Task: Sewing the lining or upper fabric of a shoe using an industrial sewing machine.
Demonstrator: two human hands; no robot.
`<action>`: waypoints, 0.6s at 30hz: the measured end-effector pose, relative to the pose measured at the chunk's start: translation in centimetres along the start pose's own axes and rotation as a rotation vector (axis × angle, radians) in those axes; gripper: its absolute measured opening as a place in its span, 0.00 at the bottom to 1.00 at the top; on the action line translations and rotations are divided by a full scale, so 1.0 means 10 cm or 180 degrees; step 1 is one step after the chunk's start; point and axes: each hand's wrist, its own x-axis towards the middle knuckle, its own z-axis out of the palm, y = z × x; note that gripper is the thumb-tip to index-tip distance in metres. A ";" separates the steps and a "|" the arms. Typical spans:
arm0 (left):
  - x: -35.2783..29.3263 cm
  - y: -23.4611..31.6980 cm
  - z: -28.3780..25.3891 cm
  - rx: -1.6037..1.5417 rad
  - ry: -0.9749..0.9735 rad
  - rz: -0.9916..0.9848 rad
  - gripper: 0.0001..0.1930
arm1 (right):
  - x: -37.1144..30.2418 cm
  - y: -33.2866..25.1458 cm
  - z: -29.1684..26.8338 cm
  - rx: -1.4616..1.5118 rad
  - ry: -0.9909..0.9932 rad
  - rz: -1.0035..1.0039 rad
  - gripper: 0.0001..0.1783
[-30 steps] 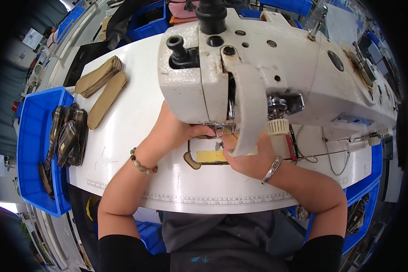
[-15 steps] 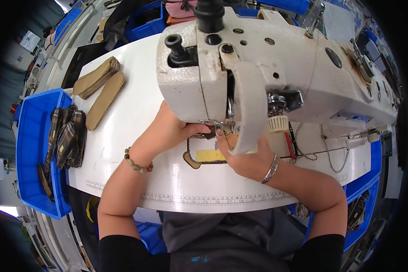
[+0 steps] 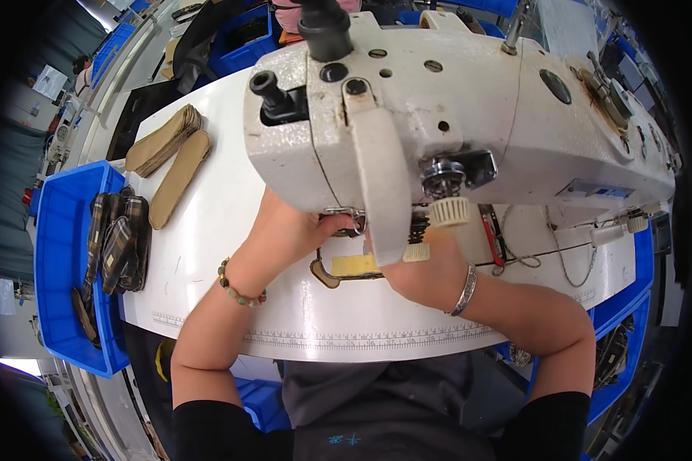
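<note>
A white sewing machine (image 3: 477, 100) stands over the table, its metal presser foot (image 3: 355, 215) low under the head. My left hand (image 3: 291, 229) lies just left of the foot, thumb and fingers closed on a small dark piece of fabric (image 3: 349, 231), mostly covered by hand and machine. To the right of the foot is my right hand (image 3: 427, 265). The white curved lever (image 3: 387, 184) and a ridged knob hide its fingertips, so its grip does not show. Between the hands, a yellow strip (image 3: 354, 266) lies beside a tan rounded edge (image 3: 324, 274) with a dark border.
Tan sole-shaped pieces (image 3: 178, 180) lie at the table's left. A blue bin (image 3: 61, 261) beside it holds dark plaid fabric pieces (image 3: 119, 246). Red-handled snips (image 3: 490, 233) and a cord lie right of my right hand. A printed ruler (image 3: 361, 339) follows the front edge.
The machine head appears further left in the picture, while the table is shifted slightly right. The lever now covers my right fingertips, which showed by the foot before. Both hands stay close to the foot.
</note>
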 end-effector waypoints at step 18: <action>0.03 0.03 0.02 0.0221 -0.0019 -0.0236 0.13 | 0.05 0.00 -0.17 0.0217 -0.0266 -0.0036 0.08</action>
